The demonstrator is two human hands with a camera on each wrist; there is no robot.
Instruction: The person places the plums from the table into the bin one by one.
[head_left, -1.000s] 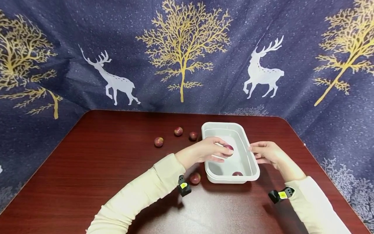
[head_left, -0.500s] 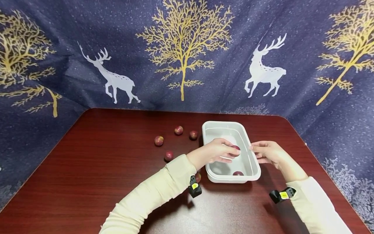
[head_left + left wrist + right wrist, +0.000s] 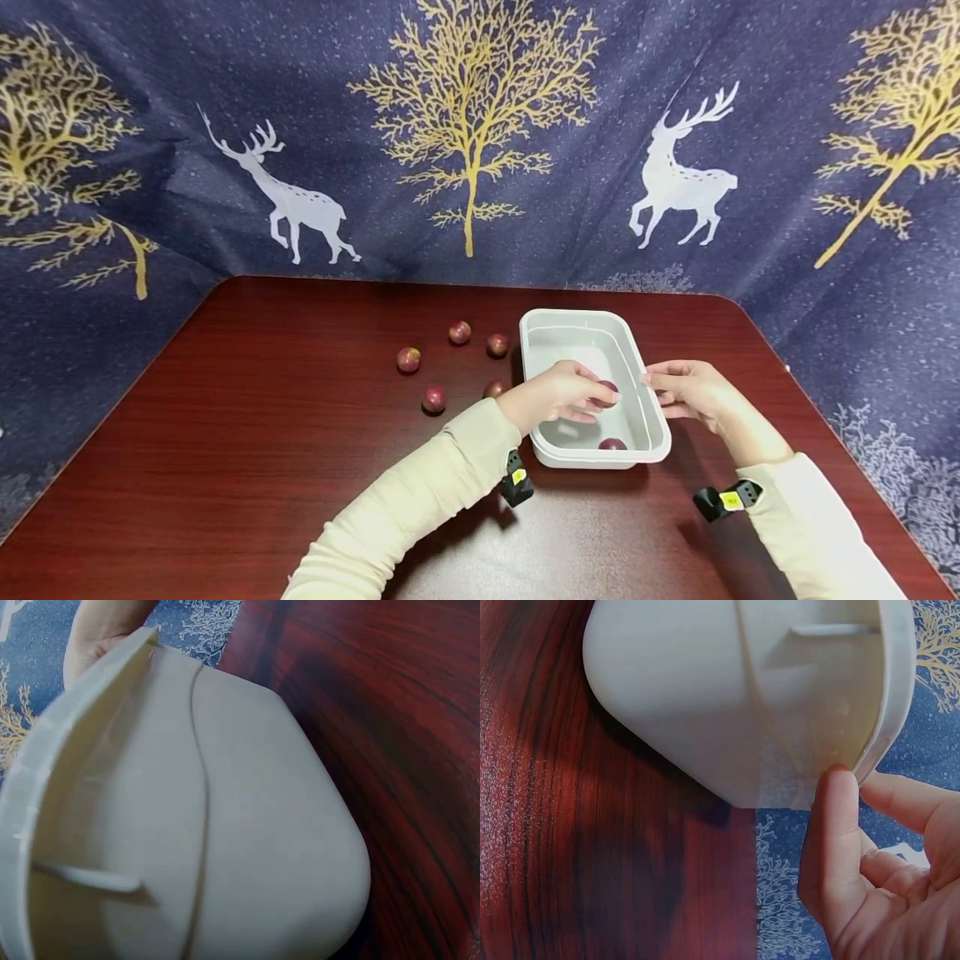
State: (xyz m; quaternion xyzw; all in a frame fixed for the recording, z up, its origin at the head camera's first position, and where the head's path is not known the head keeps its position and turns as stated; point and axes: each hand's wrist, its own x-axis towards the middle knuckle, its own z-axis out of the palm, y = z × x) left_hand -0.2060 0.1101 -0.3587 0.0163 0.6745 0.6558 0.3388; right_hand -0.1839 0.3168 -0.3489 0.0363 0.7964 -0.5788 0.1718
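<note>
In the head view my left hand (image 3: 564,393) is inside the opening of a white plastic container (image 3: 547,457), gripping a dark red plum (image 3: 609,392) between thumb and fingers. Another plum (image 3: 612,444) lies on the container's floor near its front wall. At the container's right side, my right hand (image 3: 692,396) pinches the rim. The right wrist view shows that thumb (image 3: 836,825) and index finger at the rim's corner. From the left wrist only the container's outer wall (image 3: 277,817) and part of a hand (image 3: 94,645) show; the held plum is hidden there.
Several plums lie on the dark red wooden table (image 3: 247,417) left of the container, among them one near the back (image 3: 460,332) and one nearer the left forearm (image 3: 433,399). A blue cloth (image 3: 405,225) with deer and trees hangs behind the table.
My left hand has moved right and slightly down inside the container with the plum in its grip. The plums behind the left forearm have come into view; one nearer the front is now covered.
</note>
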